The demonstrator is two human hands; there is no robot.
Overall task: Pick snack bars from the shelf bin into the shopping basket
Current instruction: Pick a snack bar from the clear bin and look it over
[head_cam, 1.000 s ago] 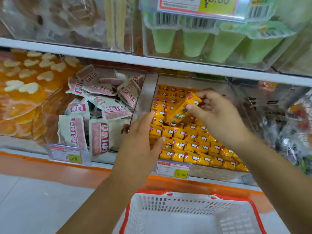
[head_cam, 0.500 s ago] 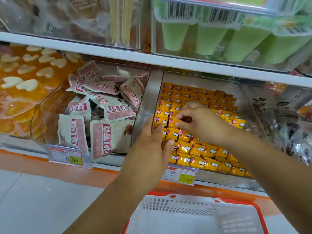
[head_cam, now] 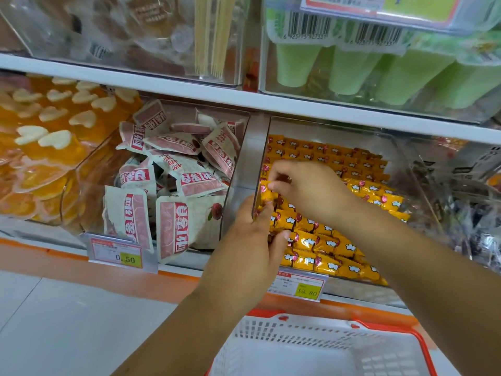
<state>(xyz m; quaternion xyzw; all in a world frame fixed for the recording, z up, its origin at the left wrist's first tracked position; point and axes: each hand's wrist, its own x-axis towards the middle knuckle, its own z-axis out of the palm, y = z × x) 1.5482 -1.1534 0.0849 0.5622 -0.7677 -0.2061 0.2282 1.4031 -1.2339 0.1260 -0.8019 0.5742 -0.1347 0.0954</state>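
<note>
A: What are the snack bars (head_cam: 325, 242) wrapped in?
B: Thin glossy film, crinkled at the ends.
A: And the shelf bin (head_cam: 401, 158)?
B: Clear hard plastic, smooth and shiny, with glare on its walls.
A: The shopping basket (head_cam: 298, 335)?
B: Matt white plastic, perforated, under a smooth orange rim.
A: The price tag (head_cam: 298, 286) at the bin's front edge?
B: Paper behind a clear glossy holder. The shelf board (head_cam: 162, 85) above is smooth and white, but I cannot tell the material.

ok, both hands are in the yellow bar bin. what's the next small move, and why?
Probably lift the snack bars clear of the bin and lower them into the basket. Left hand and right hand both seem to grip them, and the basket sits just below.
</note>
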